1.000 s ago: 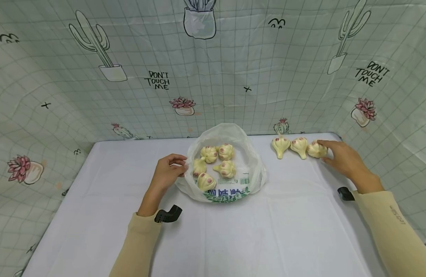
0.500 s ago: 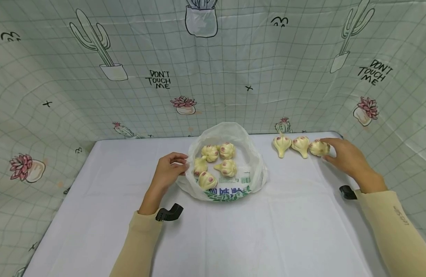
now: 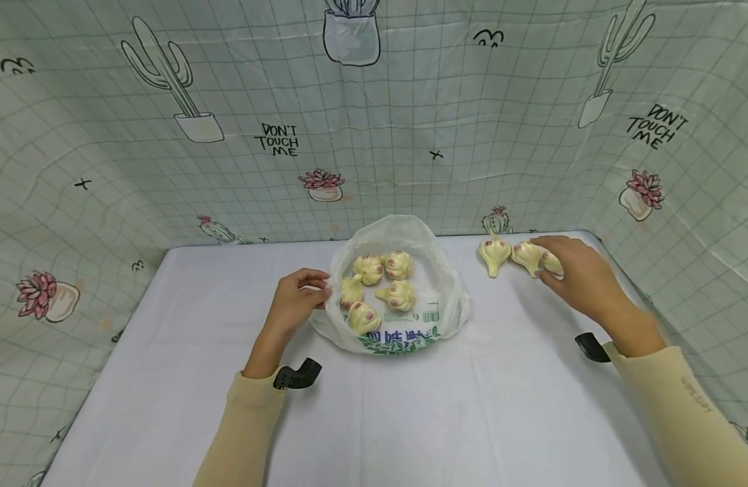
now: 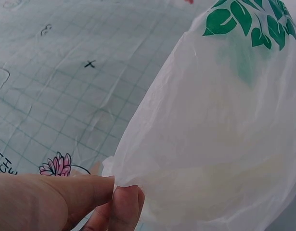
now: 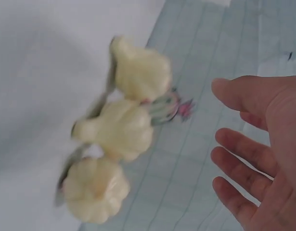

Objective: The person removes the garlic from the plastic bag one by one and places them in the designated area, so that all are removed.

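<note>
In the head view my left hand is at the near-left rim of a thin white plastic bag. The left wrist view shows its thumb and fingertip pinching the bag's edge. Several garlic bulbs lie inside the opened bag. My right hand hovers at the row of three bulbs on the right, partly covering the rightmost bulb. Beside it are the middle bulb and the left bulb. In the right wrist view the hand's fingers are spread apart from all three bulbs.
A white cloth covers the table. Printed grid fabric rises behind it and along both sides. Black wrist cameras sit on both forearms.
My right hand has shifted left from the rightmost garlic bulb towards the middle one. The left hand and the bag have stayed in place.
</note>
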Tool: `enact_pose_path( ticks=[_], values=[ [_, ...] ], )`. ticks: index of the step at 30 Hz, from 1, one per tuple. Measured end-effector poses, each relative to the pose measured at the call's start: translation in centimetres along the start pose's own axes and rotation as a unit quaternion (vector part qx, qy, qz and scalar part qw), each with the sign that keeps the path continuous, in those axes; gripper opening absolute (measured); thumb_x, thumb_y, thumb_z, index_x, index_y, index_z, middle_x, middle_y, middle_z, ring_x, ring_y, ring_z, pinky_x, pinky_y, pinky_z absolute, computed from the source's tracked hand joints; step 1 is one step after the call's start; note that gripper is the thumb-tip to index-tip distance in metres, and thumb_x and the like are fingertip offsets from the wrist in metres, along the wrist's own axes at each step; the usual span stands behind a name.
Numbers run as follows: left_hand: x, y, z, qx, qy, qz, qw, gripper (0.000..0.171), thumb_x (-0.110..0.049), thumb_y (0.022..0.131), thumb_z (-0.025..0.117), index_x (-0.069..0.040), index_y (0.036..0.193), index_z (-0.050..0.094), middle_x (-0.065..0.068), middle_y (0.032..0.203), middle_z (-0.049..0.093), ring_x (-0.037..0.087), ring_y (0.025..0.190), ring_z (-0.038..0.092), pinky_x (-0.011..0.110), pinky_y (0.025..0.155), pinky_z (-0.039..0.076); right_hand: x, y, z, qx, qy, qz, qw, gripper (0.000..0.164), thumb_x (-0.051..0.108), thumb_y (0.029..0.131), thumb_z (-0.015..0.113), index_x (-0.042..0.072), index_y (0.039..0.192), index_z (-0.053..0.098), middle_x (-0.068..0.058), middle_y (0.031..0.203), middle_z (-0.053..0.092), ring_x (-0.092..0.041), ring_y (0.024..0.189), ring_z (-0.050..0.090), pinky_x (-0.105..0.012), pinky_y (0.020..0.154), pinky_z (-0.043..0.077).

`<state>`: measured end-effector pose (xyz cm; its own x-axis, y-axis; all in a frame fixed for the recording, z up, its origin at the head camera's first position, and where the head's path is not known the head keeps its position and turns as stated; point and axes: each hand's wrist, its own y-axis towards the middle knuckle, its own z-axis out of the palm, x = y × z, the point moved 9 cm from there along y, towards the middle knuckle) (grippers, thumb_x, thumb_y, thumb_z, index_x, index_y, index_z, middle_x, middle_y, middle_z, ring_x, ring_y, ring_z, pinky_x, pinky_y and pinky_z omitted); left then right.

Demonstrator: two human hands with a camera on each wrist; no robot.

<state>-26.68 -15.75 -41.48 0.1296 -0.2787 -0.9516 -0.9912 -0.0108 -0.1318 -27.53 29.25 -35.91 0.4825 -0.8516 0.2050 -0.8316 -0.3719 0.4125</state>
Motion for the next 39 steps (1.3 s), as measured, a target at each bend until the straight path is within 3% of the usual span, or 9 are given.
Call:
enact_pose_path(
  ticks=[6,11,18,28,39],
  values=[
    [0.1,0.0,0.2,0.001,-0.001,0.0,1.0,0.028,0.003,0.1,0.067,0.004,0.128,0.067,0.012,0.109,0.063,0.008,0.076,0.065,0.024,0.074,0.06,4.7,0.7,0.1,-0.035,0.021,-0.065,0.997,0.06,-0.006,0.076,0.09,-0.002,0.131,0.066,-0.023,0.13,0.068,-0.046,0.118,0.063,-0.064,0.098,0.051],
    [0.1,0.0,0.2,-0.001,0.003,0.005,1.0,0.028,0.004,0.1,0.067,0.004,0.128,0.066,0.013,0.11,0.063,0.008,0.077,0.065,0.027,0.076,0.061,7.8,1.1,1.0,-0.035,0.032,-0.108,0.993,0.058,-0.005,0.077,0.089,-0.002,0.13,0.068,-0.022,0.129,0.068,-0.045,0.118,0.065,-0.063,0.1,0.052],
    [0.1,0.2,0.3,-0.003,0.005,0.007,1.0,0.028,0.003,0.1,0.067,0.004,0.129,0.066,0.014,0.111,0.063,0.008,0.078,0.065,0.025,0.075,0.061,11.1,1.9,3.1,-0.009,0.046,-0.158,0.986,0.053,-0.002,0.079,0.089,0.002,0.129,0.069,-0.019,0.13,0.068,-0.042,0.119,0.065,-0.059,0.099,0.053],
    [-0.1,1.1,0.1,-0.001,0.008,0.013,0.9999,0.028,0.002,0.101,0.066,0.006,0.129,0.066,0.015,0.111,0.064,0.008,0.079,0.065,0.033,0.081,0.063,14.4,3.7,6.2,0.061,0.048,-0.184,0.98,0.054,0.006,0.085,0.089,0.006,0.135,0.067,-0.017,0.137,0.065,-0.039,0.126,0.062,-0.058,0.102,0.052],
    [-0.3,1.2,0.1,0.005,0.0,0.01,0.9999,0.028,0.003,0.1,0.068,0.007,0.128,0.066,0.015,0.111,0.064,0.007,0.075,0.063,0.02,0.071,0.058,17.5,5.3,8.6,0.111,0.042,-0.213,0.97,0.059,0.009,0.085,0.09,0.006,0.138,0.065,-0.016,0.139,0.063,-0.036,0.13,0.06,-0.056,0.106,0.051]
  ],
)
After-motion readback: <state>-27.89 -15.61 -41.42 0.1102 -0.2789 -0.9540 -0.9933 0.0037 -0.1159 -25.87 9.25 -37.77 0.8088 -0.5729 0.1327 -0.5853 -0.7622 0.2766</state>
